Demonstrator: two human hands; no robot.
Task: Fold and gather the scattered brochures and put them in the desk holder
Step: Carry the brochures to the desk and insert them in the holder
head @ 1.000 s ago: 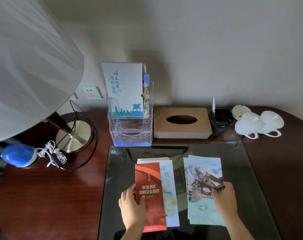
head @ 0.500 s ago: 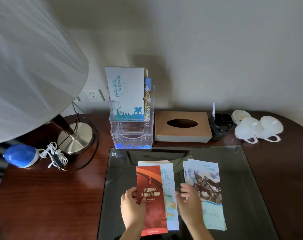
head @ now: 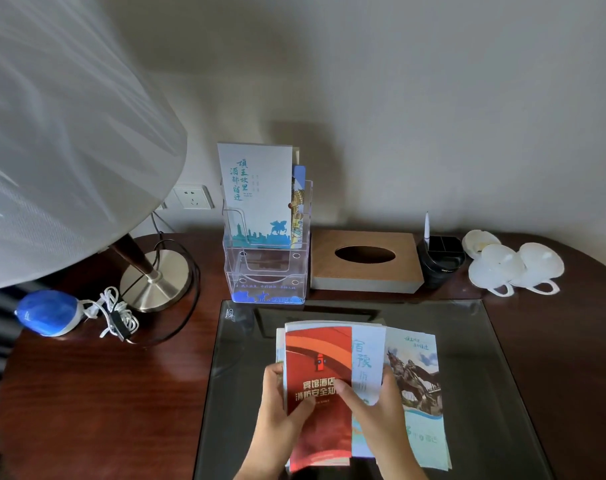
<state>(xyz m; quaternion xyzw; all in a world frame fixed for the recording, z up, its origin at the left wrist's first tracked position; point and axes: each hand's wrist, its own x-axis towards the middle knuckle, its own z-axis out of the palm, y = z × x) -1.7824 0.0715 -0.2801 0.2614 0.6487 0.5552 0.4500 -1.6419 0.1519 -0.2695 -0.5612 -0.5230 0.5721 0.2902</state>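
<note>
Brochures (head: 367, 362) lie folded and overlapped at 6 o'clock on the glass pad (head: 485, 358), none of this stack yet in the holder (head: 267, 268). Gathering looks nearly done; squaring, lifting and slotting remain. On the surface (head: 87, 393), the lamp (head: 69, 133) crowds 9 to 10 o'clock, well clear of the stack. The holder stands at 12 o'clock, just past the pad's far edge, already carrying a white brochure (head: 256, 192), with the tissue box (head: 363, 261) just beside it. Only glass lies between stack and holder. Left grip (head: 277, 410) clasps the red brochure (head: 317, 358), thumb on top. Right grip (head: 374, 420) rests flat-fingered across the stack, beside the horse brochure (head: 419, 386).
</note>
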